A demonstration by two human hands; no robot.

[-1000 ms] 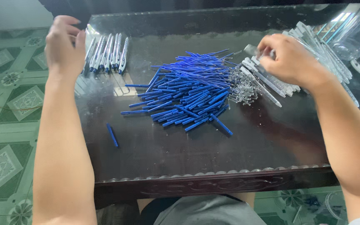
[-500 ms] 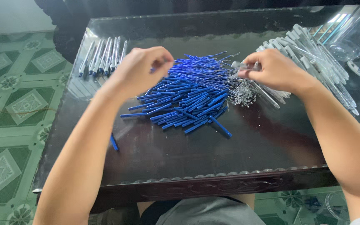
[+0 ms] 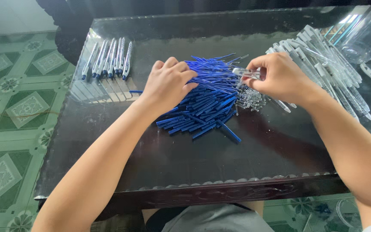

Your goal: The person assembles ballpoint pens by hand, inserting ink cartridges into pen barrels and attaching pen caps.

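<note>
A heap of blue pen refills lies in the middle of a dark glass-topped table. My left hand rests on the left side of the heap, its fingers curled over the refills. My right hand hovers just right of the heap, pinching a clear pen barrel between thumb and fingers. Under it lies a small pile of metal springs.
A row of assembled white-and-blue pens lies at the table's back left. Many clear pen barrels are heaped at the right, with a clear plastic bag behind them. Green patterned floor tiles lie to the left.
My left hand came from the finished pens at the back left across to the blue refills. My right hand lifted a clear barrel out of the right-hand heap toward the middle.
</note>
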